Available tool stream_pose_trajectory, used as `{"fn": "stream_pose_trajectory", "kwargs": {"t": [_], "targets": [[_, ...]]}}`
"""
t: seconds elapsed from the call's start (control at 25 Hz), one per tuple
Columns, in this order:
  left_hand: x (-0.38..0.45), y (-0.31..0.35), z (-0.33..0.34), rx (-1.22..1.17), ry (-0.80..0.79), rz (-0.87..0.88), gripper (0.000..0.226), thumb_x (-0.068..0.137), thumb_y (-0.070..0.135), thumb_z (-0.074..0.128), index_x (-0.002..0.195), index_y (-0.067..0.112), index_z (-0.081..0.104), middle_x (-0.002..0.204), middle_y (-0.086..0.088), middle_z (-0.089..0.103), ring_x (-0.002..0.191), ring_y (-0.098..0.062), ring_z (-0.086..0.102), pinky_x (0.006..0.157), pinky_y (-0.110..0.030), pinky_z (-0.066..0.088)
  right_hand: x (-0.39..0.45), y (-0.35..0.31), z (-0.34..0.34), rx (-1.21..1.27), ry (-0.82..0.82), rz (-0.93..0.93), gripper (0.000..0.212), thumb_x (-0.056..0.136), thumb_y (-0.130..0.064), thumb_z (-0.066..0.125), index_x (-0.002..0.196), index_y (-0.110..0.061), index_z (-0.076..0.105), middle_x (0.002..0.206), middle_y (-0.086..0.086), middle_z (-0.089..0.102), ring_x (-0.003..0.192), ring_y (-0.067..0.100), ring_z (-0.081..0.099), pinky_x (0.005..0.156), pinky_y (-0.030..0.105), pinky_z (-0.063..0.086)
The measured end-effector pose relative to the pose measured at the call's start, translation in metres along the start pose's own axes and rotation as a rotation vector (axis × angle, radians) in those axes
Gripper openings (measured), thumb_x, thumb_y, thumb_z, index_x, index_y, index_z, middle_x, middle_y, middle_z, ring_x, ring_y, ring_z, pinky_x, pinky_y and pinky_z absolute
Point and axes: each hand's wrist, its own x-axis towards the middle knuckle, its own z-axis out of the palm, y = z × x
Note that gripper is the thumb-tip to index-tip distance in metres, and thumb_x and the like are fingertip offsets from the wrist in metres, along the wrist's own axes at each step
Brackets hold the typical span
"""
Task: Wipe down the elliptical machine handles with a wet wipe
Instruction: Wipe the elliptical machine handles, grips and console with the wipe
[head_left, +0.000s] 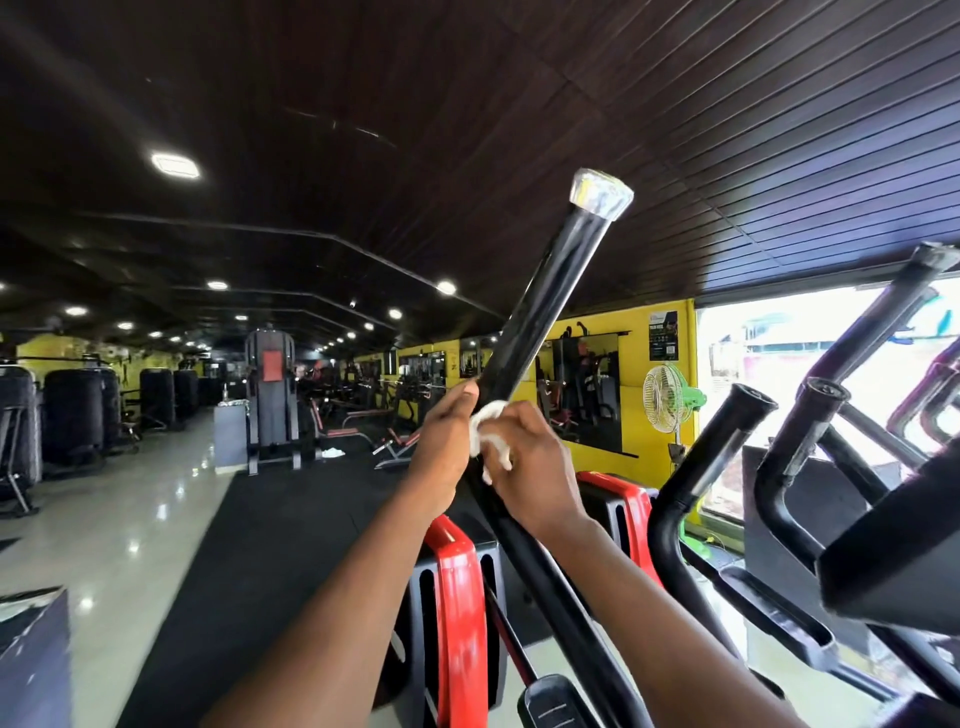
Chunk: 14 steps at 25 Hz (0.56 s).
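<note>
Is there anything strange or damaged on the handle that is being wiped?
Mostly no. The one oddity is the handle tip: its end cap is covered in clear, crinkled plastic, like leftover packaging. The wipe sits lower down, between both hands.

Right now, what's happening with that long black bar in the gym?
A person is cleaning an elliptical machine. The left hand grips the tall black handle partway up, steadying it, while the right hand presses a white wet wipe against the handle just beside it. The upper stretch up to the plastic-wrapped end cap lies above both hands. Other black handles stand to the right, untouched.
</note>
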Motion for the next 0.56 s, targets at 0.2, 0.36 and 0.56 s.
{"fn": "stream_pose_trajectory", "kwargs": {"t": [0.2, 0.36, 0.56], "targets": [[0.0, -0.016, -0.007, -0.047, 0.106, -0.03, 0.025, 0.102, 0.02, 0.047, 0.107, 0.03, 0.069, 0.115, 0.001, 0.071, 0.114, -0.017, 0.062, 0.104, -0.038, 0.046, 0.01, -0.009, -0.003, 0.048, 0.108, 0.112, 0.02, 0.087, -0.009, 0.062, 0.106, -0.017, 0.062, 0.105, -0.001, 0.054, 0.084, 0.007, 0.054, 0.064, 0.023, 0.048], [-0.02, -0.04, -0.003, -0.175, 0.174, -0.236, 0.026, 0.104, 0.028, 0.043, 0.116, 0.021, 0.065, 0.104, -0.008, 0.069, 0.089, -0.021, 0.066, 0.081, -0.039, 0.055, -0.005, -0.011, 0.006, 0.014, -0.21, 0.165, 0.019, 0.085, -0.011, 0.061, 0.102, -0.019, 0.065, 0.105, -0.002, 0.056, 0.096, 0.019, 0.058, 0.073, 0.025, 0.046], [-0.031, -0.045, 0.004, -0.218, 0.236, -0.207, 0.021, 0.103, 0.024, 0.045, 0.103, 0.02, 0.066, 0.089, -0.008, 0.066, 0.069, -0.014, 0.059, 0.059, -0.027, 0.046, -0.001, -0.015, 0.001, 0.065, -0.136, 0.449, 0.017, 0.088, -0.018, 0.061, 0.105, -0.017, 0.061, 0.109, 0.003, 0.061, 0.096, 0.022, 0.06, 0.081, 0.03, 0.047]]}}
